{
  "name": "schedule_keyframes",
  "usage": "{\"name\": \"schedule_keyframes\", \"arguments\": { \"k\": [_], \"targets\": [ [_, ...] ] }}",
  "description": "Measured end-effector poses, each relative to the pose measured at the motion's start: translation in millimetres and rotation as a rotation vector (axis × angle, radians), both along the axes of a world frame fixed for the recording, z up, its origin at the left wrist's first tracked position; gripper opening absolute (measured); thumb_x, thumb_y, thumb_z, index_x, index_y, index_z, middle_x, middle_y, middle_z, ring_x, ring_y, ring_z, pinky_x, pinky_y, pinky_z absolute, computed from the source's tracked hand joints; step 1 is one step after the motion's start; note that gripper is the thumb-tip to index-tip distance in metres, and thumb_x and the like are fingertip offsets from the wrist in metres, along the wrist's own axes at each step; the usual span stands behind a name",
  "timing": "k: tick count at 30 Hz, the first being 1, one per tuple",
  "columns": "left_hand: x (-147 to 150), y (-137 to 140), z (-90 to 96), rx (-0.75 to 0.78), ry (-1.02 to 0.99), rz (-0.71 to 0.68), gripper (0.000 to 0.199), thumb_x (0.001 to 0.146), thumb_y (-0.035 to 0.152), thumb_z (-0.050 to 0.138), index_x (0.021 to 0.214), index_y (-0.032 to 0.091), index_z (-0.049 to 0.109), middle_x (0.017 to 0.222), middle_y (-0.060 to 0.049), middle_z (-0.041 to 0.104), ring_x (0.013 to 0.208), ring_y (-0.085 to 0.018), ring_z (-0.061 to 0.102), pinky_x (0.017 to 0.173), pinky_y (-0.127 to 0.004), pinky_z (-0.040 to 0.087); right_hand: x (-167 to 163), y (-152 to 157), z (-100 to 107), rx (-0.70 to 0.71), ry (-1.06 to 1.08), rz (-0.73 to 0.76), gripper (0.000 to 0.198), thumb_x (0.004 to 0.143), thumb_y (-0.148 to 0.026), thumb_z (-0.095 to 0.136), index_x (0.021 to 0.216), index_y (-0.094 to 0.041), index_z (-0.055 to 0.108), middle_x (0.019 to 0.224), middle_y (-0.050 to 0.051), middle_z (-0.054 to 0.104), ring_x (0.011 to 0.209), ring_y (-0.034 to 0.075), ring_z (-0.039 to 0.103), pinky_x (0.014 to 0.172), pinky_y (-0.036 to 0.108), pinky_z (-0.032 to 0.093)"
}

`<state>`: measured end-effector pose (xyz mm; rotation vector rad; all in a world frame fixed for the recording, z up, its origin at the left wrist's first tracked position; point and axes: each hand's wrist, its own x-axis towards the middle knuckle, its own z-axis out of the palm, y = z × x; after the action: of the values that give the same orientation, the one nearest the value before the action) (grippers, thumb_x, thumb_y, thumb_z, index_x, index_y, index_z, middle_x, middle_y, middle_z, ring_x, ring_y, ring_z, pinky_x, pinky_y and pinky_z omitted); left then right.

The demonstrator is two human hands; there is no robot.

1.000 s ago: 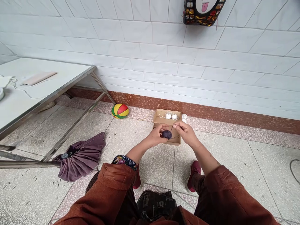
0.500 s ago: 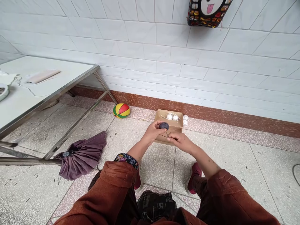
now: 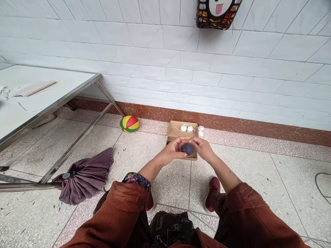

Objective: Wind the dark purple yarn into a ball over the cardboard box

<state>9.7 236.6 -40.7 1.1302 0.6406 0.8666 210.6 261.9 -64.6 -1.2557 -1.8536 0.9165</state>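
Observation:
A dark grey-purple ball of yarn [image 3: 187, 148] is held in front of me between thumb and fingers of my left hand [image 3: 173, 149]. My right hand [image 3: 203, 148] is closed at the ball's upper right, its fingertips pinched beside those of the left; earlier a strand of this yarn ran to it, but the strand is hard to see now. Below the hands is an open cardboard box [image 3: 181, 124] on the floor, with white yarn balls [image 3: 183, 127] and loose white strands in its far part. The hands cover much of the box's near part.
Small white balls [image 3: 201, 131] lie right of the box. A striped ball [image 3: 129, 124] rests near the metal-framed table [image 3: 51, 100] at left. A folded purple umbrella [image 3: 85, 175] lies on the floor. On the tiled wall hangs a black basket [image 3: 216, 22]. A dark cable [image 3: 319, 189] lies far right.
My right hand has come up from below the yarn ball to its upper right side. The ball has shifted slightly down and right, and the view has turned a little rightward.

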Motion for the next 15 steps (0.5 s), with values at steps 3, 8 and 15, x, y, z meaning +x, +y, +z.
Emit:
{"name": "schedule_keyframes", "arguments": {
  "k": [3,8,15],
  "targets": [
    [-1,7,-2.2,-0.063,-0.050,0.180,0.050,0.066,0.025,0.087,0.111,0.020,0.067,0.109,-0.007,0.067,0.099,-0.018,0.062,0.090,-0.033,0.048,-8,-9,-8,0.028,-0.069,0.128,0.021,0.097,-0.034,0.050,0.089,-0.023,0.066,0.085,0.004,0.071,0.080,0.021,0.064,0.073,0.031,0.048],
    [-7,17,-12.8,-0.011,0.239,0.447,0.049,0.061,0.026,0.087,0.104,0.018,0.065,0.097,-0.004,0.067,0.090,-0.017,0.061,0.088,-0.033,0.046,-14,-24,11,0.095,-0.054,0.337,0.024,0.100,-0.033,0.049,0.088,-0.021,0.065,0.079,0.002,0.067,0.072,0.017,0.062,0.070,0.028,0.046],
    [-12,4,-14.2,0.058,0.300,0.202,0.074,0.061,0.017,0.082,0.130,0.024,0.054,0.111,-0.006,0.062,0.092,-0.017,0.059,0.079,-0.032,0.046,-12,-10,28,0.139,0.106,0.108,0.021,0.097,-0.036,0.056,0.085,-0.021,0.067,0.080,0.003,0.068,0.075,0.018,0.061,0.071,0.029,0.047]
  ]
}}
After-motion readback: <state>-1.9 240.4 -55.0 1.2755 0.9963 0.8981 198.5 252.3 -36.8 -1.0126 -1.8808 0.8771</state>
